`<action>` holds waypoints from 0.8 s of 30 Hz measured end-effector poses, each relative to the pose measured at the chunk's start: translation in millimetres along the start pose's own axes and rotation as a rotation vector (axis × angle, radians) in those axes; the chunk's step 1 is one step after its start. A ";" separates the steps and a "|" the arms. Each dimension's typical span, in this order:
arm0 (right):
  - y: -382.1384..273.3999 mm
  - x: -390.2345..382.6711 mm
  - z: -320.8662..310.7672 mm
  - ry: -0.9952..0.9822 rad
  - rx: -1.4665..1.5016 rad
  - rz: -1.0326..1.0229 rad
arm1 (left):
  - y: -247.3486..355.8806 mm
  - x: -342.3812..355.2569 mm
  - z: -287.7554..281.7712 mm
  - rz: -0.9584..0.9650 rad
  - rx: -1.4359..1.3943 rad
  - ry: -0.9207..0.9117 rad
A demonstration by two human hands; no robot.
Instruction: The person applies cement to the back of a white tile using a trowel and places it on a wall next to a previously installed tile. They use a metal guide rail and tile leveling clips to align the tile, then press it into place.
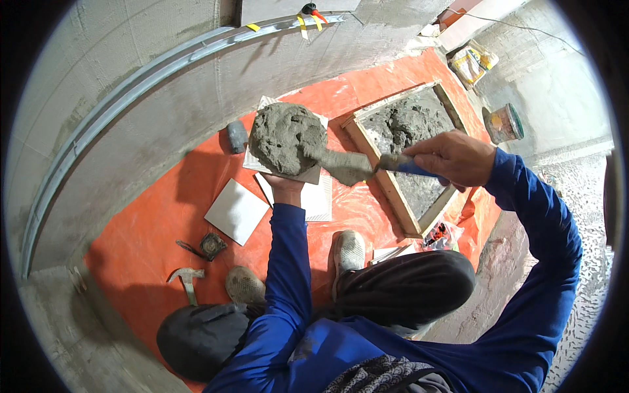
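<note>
Mortar point(278, 136), grey, thick and lumpy

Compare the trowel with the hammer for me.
The trowel is held up in the right hand, while the hammer lies on the orange sheet beside the left knee.
The trowel has a broad blade; the hammer has a short crosswise head.
The trowel's blade is thickly coated in mortar, whereas the hammer carries no such coat.
Both are hand tools with a handle.
</note>
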State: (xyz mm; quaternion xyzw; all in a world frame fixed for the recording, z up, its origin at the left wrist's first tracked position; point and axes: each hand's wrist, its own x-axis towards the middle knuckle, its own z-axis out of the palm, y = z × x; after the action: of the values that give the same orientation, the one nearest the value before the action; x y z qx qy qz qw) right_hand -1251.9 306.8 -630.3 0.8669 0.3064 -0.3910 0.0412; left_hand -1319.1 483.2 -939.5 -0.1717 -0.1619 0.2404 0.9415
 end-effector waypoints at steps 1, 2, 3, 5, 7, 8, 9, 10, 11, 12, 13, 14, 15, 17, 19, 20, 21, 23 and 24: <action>-0.8 -2.8 1.8 -0.085 0.100 0.070 | 1.3 -1.0 -1.7 0.017 0.053 -0.024; -2.3 -2.4 4.9 -0.124 0.150 0.075 | 1.9 -1.7 -3.6 0.023 0.083 -0.038; -2.9 -3.2 6.6 -0.094 0.105 0.069 | 2.4 -2.9 -5.5 0.021 0.106 -0.072; -3.0 -3.1 9.7 -0.057 0.062 -0.045 | 3.8 -1.2 -9.3 0.035 0.130 -0.044; -1.8 -3.1 12.3 -0.055 0.020 -0.001 | 5.2 -1.3 -12.4 0.048 0.139 -0.012; -1.1 -3.0 13.3 -0.039 0.011 -0.003 | 5.6 -1.6 -13.8 0.052 0.138 0.001; -0.2 -4.1 12.0 0.018 -0.064 -0.103 | 6.0 -1.2 -15.1 0.055 0.137 0.015; -0.4 -4.0 13.4 0.091 -0.134 -0.212 | 6.1 -1.4 -16.4 0.057 0.141 0.030; -1.1 -4.2 14.6 0.135 -0.227 -0.242 | 6.2 -1.2 -17.4 0.058 0.145 0.038; -0.4 -8.9 9.3 0.171 -0.235 -0.270 | 6.6 -1.4 -18.1 0.057 0.148 0.044; 0.7 -16.5 2.2 0.177 -0.263 -0.219 | 7.1 -1.5 -18.5 0.054 0.150 0.053; 0.0 -21.0 -2.5 0.210 -0.275 -0.249 | 7.3 -1.8 -18.7 0.052 0.153 0.063; -0.5 -22.3 -4.8 0.237 -0.332 -0.173 | 7.4 -1.6 -19.0 0.053 0.156 0.079; -1.0 -25.3 -9.7 0.351 -0.417 -0.178 | 7.6 -3.0 -19.6 0.063 0.175 0.148; -0.3 -26.6 -12.2 0.471 -0.592 -0.218 | 6.8 -3.3 -21.5 0.052 0.177 0.173; 0.3 -25.2 -12.6 0.519 -0.670 -0.225 | 4.7 -3.1 -23.3 0.107 0.283 0.281; 0.9 -23.7 -12.0 0.579 -0.738 -0.262 | 3.2 -4.4 -25.3 0.121 0.285 0.277; 2.0 -15.0 -12.6 0.586 -0.816 -0.252 | -1.2 -9.4 -30.5 0.155 0.307 0.367; 2.3 -10.7 -12.8 0.575 -0.828 -0.259 | -2.8 -9.7 -33.5 0.177 0.342 0.399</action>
State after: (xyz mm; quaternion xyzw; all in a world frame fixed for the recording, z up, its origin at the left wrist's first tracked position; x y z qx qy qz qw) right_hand -1247.7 303.5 -614.3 0.8055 0.5389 0.0150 0.2461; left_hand -1313.1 467.8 -970.3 -0.0679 0.0854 0.3070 0.9454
